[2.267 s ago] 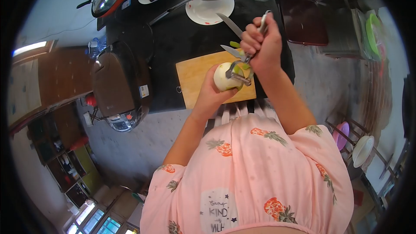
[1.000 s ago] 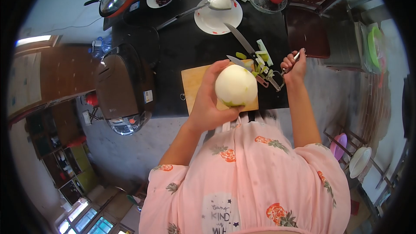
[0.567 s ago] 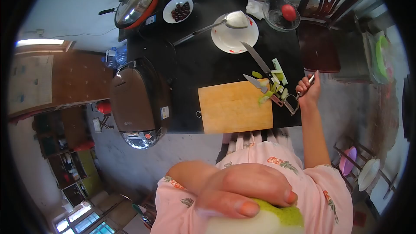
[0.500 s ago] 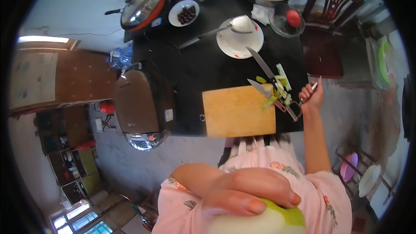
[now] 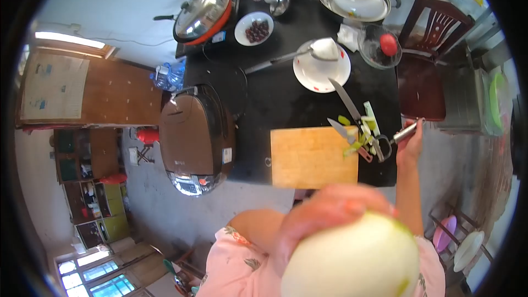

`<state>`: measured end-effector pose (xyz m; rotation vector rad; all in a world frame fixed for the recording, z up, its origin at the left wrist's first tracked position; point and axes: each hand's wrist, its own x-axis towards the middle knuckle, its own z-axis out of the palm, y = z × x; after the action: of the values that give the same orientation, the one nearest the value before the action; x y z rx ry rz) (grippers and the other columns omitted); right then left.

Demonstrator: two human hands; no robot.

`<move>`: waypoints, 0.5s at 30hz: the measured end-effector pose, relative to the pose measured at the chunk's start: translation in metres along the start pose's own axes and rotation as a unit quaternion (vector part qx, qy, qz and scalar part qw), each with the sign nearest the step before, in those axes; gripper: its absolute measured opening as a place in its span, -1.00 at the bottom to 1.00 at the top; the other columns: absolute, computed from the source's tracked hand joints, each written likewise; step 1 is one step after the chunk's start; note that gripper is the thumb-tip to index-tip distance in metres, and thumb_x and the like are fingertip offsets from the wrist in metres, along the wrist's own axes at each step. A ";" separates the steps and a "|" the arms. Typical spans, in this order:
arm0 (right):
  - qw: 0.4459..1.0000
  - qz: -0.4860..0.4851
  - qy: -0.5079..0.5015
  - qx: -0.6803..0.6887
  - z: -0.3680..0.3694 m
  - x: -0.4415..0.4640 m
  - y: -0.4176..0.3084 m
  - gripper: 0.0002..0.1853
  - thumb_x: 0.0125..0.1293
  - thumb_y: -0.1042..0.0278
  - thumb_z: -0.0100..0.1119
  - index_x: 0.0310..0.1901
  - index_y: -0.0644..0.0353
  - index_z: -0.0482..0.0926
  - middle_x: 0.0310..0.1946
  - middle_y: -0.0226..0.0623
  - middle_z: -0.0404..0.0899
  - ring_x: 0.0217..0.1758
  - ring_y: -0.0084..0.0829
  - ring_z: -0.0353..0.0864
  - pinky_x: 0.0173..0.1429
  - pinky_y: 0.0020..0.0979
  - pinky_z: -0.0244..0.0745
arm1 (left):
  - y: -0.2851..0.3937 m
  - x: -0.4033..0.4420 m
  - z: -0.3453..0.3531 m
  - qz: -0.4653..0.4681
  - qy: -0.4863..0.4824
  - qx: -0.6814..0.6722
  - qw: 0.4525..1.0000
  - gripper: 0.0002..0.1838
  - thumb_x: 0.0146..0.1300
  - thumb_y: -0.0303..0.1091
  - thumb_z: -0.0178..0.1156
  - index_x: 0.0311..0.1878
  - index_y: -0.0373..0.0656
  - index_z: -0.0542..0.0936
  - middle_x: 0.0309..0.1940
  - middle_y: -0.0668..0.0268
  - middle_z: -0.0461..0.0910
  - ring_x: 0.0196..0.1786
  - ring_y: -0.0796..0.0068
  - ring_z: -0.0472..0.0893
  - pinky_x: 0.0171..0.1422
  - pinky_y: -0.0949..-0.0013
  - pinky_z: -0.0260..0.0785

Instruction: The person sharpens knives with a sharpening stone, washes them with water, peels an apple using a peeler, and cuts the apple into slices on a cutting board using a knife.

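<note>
My left hand (image 5: pixel 324 217) is wrapped round the upper left side of a large, pale, mostly peeled fruit (image 5: pixel 352 258), close to the camera; a bit of green skin shows on it. In my right hand (image 5: pixel 410 146), off the table's right edge, is a peeler (image 5: pixel 406 132) with a metallic handle, its head pointing left over the table corner. Beside that head lie green-and-white peelings (image 5: pixel 362 143), partly on the wooden cutting board (image 5: pixel 308 159). A large knife (image 5: pixel 345 99) and a smaller knife (image 5: pixel 340 129) lie among the peelings.
Behind the board stands a white plate (image 5: pixel 313 77) with a cleaver-like utensil (image 5: pixel 280 60) across it. A rice cooker (image 5: pixel 195 137) sits left. Farther back are a bowl of dark red fruit (image 5: pixel 256 27), a lidded pan (image 5: pixel 203 16) and a glass bowl (image 5: pixel 377 58) holding a red item.
My left hand and the fruit have come up higher in view, showing more peeled surface. The peeler in my right hand has turned, its handle now angled up to the right. The view has shifted slightly.
</note>
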<state>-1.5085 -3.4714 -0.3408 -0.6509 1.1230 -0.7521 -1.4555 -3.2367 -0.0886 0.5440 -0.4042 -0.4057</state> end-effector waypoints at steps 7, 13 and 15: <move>0.997 0.017 -0.072 0.002 0.008 0.017 -0.030 -0.66 0.38 0.00 0.02 -0.29 0.14 0.51 -0.60 -0.57 0.24 -0.60 -0.69 0.22 -0.52 -0.64 0.18 | -0.012 0.008 -0.011 -0.110 0.142 -0.098 0.979 -0.68 0.23 -0.39 0.08 0.03 -0.32 0.44 -0.18 -0.10 0.56 -0.12 0.08 0.61 -0.04 0.19 0.49; 0.989 0.031 -0.137 -0.040 0.047 0.084 -0.009 -0.82 0.33 0.15 0.11 -0.18 0.03 0.54 -0.29 -0.44 0.66 -0.37 -0.62 0.56 -0.38 -0.61 0.41 | -0.032 -0.002 -0.103 -0.211 0.214 0.244 0.922 -0.55 0.16 -0.54 0.13 0.16 -0.27 0.36 0.03 0.23 0.49 0.11 0.41 0.49 0.23 0.38 0.33; 0.988 0.054 -0.141 -0.035 0.066 0.103 0.009 -0.81 0.32 0.22 0.11 -0.12 0.11 0.51 -0.25 -0.39 0.66 -0.33 -0.57 0.58 -0.32 -0.59 0.46 | -0.045 -0.016 -0.143 -0.251 0.257 0.250 0.899 -0.56 0.19 -0.51 0.13 0.16 -0.29 0.36 0.03 0.22 0.49 0.09 0.44 0.50 0.26 0.39 0.30</move>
<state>-1.4191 -3.5432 -0.3834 -0.7254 0.9191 -0.5105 -1.4137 -3.2049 -0.2303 1.2375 0.1679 -0.6351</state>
